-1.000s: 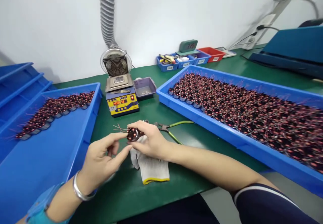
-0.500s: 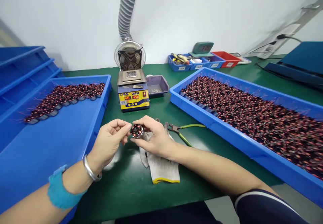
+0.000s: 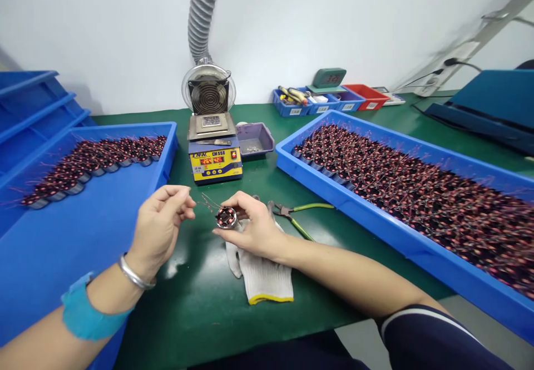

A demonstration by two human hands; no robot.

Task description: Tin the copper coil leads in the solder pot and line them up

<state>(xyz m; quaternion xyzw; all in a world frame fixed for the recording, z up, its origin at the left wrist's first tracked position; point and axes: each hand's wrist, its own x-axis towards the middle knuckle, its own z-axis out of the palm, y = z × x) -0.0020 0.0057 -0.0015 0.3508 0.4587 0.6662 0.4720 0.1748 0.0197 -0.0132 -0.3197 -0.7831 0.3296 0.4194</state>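
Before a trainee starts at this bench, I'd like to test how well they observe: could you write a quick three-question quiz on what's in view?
1. Multiple choice: what does the right hand grip?
A) a screwdriver
B) a wire-wound part
C) a marker pen

2. True or false: the green-handled pliers lie on the green table.

3. Short answer: what colour is the edge of the white glove at its cuff?

Key:
1. B
2. True
3. Yellow
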